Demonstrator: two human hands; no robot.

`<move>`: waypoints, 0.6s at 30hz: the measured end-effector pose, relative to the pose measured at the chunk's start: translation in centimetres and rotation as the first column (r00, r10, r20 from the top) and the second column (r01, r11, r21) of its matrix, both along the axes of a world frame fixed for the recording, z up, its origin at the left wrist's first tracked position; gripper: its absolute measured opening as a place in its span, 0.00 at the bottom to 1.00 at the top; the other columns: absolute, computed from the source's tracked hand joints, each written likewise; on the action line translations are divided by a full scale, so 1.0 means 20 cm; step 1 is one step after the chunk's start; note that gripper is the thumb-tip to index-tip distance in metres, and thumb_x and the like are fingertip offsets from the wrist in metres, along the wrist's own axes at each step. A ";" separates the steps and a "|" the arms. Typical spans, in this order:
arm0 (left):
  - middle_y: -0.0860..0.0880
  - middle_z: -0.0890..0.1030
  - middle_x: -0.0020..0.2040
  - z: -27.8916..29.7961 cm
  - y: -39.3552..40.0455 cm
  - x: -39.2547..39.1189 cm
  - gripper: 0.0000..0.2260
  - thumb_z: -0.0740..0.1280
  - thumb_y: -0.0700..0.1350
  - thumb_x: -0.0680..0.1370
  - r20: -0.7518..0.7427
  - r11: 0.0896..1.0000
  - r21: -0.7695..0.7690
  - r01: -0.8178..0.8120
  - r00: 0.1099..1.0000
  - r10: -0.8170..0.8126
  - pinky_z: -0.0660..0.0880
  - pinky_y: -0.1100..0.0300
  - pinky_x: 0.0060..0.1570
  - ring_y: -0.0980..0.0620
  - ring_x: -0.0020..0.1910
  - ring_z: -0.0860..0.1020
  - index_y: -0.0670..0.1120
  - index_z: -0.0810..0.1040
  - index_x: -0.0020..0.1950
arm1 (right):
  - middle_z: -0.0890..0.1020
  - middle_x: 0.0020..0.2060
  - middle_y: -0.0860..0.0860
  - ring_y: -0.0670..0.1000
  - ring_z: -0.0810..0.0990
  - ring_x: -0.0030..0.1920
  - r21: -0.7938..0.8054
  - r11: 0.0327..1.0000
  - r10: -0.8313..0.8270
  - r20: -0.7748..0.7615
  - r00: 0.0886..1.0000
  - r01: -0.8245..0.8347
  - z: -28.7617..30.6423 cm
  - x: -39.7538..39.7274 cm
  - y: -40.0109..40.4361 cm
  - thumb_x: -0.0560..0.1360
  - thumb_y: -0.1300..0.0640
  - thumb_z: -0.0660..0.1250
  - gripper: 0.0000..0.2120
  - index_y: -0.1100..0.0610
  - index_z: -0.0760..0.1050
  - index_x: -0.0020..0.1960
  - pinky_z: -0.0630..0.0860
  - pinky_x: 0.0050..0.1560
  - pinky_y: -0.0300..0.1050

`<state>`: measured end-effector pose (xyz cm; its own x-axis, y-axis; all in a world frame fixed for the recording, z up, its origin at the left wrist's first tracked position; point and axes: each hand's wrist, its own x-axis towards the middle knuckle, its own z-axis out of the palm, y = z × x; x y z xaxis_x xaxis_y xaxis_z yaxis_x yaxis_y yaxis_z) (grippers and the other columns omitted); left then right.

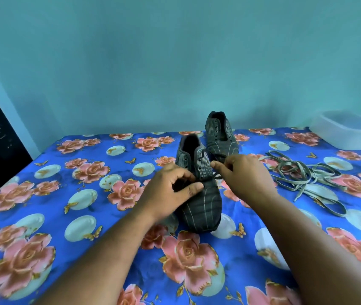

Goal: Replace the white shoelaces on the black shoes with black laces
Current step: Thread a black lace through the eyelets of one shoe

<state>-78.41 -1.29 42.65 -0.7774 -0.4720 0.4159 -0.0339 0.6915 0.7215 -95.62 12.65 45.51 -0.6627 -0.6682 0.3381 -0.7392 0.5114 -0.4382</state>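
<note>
On the flowered cloth (49, 216), working from the left, our left hand (170, 190) curls over the near shoe (199, 199), thumb and fingers pinching what looks like one end of the black lace (216, 176) at the lowest eyelets. Our right hand (239, 175) sits just right of the tongue, fingertips pinched on the other end; the lace itself is mostly hidden. To do this threading well, we should level both ends before crossing, keep the lace flat, and feed each tip up from beneath its eyelet, steadying the shoe so it doesn't slide. Behind it stands the far shoe (219, 135), unlaced as far as we can tell. Further right the white laces (302, 177) lie in a loose heap, and a plastic tub (347, 133) sits at the edge.
</note>
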 end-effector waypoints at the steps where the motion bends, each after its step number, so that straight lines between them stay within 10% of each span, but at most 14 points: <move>1: 0.55 0.77 0.46 0.00 0.01 -0.01 0.11 0.74 0.60 0.75 0.001 0.999 -0.033 -0.015 1.000 0.015 0.73 0.61 0.55 0.60 0.47 0.76 0.53 0.83 0.47 | 0.78 0.29 0.51 0.54 0.77 0.36 0.112 0.993 -0.033 0.036 0.999 0.029 0.00 -0.01 0.00 0.79 0.33 0.60 0.27 0.55 0.73 0.35 0.67 0.31 0.46; 8: 0.51 0.81 0.40 0.08 0.04 -0.01 0.07 0.75 0.49 0.76 0.088 0.941 0.334 -0.051 0.996 0.023 0.73 0.59 0.48 0.59 0.40 0.76 0.50 0.83 0.40 | 0.79 0.25 0.50 0.52 0.73 0.26 -0.056 0.998 0.057 0.625 0.779 -0.028 -0.02 0.03 -0.05 0.79 0.43 0.68 0.24 0.61 0.77 0.35 0.71 0.31 0.42; 12: 0.44 0.82 0.47 0.18 0.09 0.01 0.10 0.69 0.44 0.81 0.115 0.814 0.574 -0.093 0.993 0.032 0.74 0.63 0.46 0.52 0.47 0.78 0.36 0.80 0.52 | 0.82 0.38 0.59 0.55 0.72 0.33 -0.216 0.971 0.096 0.740 0.666 0.100 0.04 0.03 0.01 0.78 0.58 0.68 0.10 0.67 0.78 0.46 0.72 0.31 0.46; 18: 0.52 0.80 0.37 0.38 0.22 0.01 0.12 0.63 0.49 0.85 -0.054 0.777 0.627 -0.058 0.992 0.118 0.71 0.64 0.36 0.55 0.36 0.75 0.47 0.77 0.43 | 0.86 0.41 0.51 0.50 0.80 0.38 -0.475 0.873 0.335 0.750 0.570 0.111 0.26 0.14 0.08 0.83 0.54 0.63 0.09 0.55 0.78 0.47 0.72 0.41 0.46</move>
<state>-78.22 3.17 50.28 -0.6949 -0.7158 0.0693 0.0100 0.0867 0.9962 -92.85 14.16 50.63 -0.7273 -0.6859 -0.0242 -0.0078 0.0435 -0.9990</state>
